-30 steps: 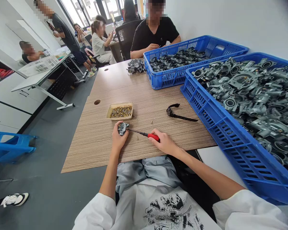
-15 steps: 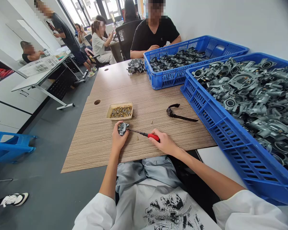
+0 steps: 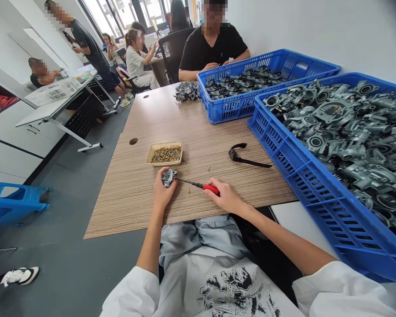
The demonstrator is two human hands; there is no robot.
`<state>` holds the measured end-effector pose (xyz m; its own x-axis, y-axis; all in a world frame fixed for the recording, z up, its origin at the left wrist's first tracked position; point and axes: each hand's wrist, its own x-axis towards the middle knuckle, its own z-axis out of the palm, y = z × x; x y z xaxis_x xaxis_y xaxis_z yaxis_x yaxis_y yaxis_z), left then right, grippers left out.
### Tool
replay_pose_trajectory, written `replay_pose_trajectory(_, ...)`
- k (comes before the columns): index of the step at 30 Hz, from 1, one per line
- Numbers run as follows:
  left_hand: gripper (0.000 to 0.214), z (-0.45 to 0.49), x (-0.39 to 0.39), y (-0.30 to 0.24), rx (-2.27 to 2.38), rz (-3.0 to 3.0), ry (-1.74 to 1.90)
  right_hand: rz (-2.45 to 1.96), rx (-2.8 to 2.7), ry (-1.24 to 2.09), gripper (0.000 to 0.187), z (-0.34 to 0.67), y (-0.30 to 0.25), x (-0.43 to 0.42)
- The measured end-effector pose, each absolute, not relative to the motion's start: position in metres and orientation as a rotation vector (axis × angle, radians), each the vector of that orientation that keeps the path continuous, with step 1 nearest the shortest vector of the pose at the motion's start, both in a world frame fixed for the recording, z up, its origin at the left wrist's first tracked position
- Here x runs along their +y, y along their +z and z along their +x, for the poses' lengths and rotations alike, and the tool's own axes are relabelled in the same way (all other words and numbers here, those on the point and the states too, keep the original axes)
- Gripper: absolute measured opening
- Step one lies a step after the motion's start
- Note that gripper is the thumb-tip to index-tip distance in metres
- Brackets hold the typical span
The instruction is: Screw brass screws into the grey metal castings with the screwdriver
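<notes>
My left hand [image 3: 162, 190] is closed around a small grey metal casting [image 3: 168, 177] resting on the wooden table [image 3: 198, 132]. My right hand [image 3: 226, 196] grips a red-handled screwdriver [image 3: 199, 185], and its thin shaft points left into the casting. Just beyond my left hand sits a shallow beige tray [image 3: 165, 153] full of brass screws. Two loose screws [image 3: 189, 190] lie on the table near the screwdriver.
A black wristwatch [image 3: 242, 157] lies mid-table. Two blue crates [image 3: 303, 176] of grey metal castings line the right side, the farther blue crate [image 3: 237, 105] beside a person in black. A small pile of castings [image 3: 186, 90] lies at the far end. Other people sit beyond.
</notes>
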<state>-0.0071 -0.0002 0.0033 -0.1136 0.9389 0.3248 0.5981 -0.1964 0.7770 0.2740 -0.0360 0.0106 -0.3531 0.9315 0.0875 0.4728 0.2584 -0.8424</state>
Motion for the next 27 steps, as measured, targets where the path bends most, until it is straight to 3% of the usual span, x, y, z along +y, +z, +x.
replay_pose_trajectory(27,0.048,-0.0076,0.0002,0.0015,1.688,1.800,1.240,-1.285,-1.947,1.002,0.023,0.2749,0.0115,-0.0361)
